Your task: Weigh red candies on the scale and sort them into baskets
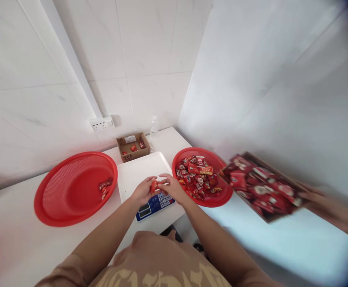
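My left hand (143, 191) and my right hand (173, 187) meet above the front of a white digital scale (132, 175) with a blue keypad. Between the fingers of both is a small red snack packet (154, 185), gripped from either side. Part of it is covered by my fingers, and its print is too small to read. To the right of my hands stands a red plastic basket (178, 154) holding many red wrapped packets (198, 181). A second red basket (81, 191), on the left, has a few packets (104, 188) at its right side.
Behind the scale is a small cardboard box (136, 153) with several red packets, beside a clear bottle (154, 124). At right, another person's hand (314, 199) holds a blurred cardboard box (269, 219) full of red packets. A wall socket (100, 124) is above the table.
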A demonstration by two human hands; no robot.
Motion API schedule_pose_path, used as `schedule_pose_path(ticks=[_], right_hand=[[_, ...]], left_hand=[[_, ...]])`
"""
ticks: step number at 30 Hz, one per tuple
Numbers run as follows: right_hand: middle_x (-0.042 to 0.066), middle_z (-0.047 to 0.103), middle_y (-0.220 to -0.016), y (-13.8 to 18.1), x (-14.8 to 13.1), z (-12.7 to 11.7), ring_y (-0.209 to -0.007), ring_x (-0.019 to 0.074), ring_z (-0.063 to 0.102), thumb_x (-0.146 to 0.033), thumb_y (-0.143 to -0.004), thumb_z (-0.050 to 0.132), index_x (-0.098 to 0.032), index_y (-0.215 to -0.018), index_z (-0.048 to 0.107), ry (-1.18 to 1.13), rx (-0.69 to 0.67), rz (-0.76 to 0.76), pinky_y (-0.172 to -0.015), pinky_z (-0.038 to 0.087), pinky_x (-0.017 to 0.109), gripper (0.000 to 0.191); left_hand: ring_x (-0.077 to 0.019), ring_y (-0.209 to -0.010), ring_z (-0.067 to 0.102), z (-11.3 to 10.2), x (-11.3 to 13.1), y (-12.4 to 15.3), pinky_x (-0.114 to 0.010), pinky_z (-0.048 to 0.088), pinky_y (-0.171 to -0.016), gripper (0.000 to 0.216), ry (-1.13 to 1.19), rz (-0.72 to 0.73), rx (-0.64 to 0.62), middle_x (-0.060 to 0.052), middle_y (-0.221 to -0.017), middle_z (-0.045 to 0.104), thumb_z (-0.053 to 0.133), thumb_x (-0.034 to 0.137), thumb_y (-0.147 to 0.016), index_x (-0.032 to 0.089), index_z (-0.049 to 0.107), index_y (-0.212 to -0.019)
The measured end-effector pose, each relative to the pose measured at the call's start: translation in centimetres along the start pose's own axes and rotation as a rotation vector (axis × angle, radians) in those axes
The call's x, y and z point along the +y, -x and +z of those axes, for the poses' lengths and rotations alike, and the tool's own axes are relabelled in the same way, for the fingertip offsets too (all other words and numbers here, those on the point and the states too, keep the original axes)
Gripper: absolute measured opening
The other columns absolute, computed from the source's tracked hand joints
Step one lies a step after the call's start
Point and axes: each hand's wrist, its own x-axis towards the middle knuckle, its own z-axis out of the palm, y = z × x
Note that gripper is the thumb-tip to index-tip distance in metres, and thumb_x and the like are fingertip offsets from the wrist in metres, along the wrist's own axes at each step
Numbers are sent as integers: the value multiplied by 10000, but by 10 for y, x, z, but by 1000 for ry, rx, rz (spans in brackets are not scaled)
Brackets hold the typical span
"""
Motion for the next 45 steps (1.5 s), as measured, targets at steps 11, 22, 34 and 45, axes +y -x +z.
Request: schedule_pose_path(ticks=[11,22,34,45], right_hand=[[88,531,-1236,-28,17,14,-776,122,634,-227,-676,649,-236,-1112,551,-159,195,94,-733,532,307,447],[102,584,-1192,8,53,-96,-1092,185,549,-219,-805,476,-175,-1179,556,985,314,59,-959,387,296,384],[183,427,-1275,-9,64,-112,-1186,351,424,-373,-745,620,-206,-1235,449,1181,381,428,-910,358,487,545],[102,605,-980,-3,65,-143,-994,257,547,-75,-667,563,-183,-924,613,947,466,274,-869,370,363,284]], left_hand=[[-75,-593,593,-54,15,-8,-246,522,-637,88,-44,133,268,-28,-824,604,508,211,-863,180,470,-936],[-154,-861,556,-75,17,-7,-262,463,-699,276,-285,305,405,-53,-998,592,639,241,-742,210,576,-1009],[-133,-708,623,-59,5,23,-282,512,-692,249,-199,67,232,-68,-833,651,702,319,-713,156,559,-836],[-115,-686,615,-70,2,24,-257,505,-679,157,-169,31,236,-48,-810,639,659,257,-762,163,565,-845]])
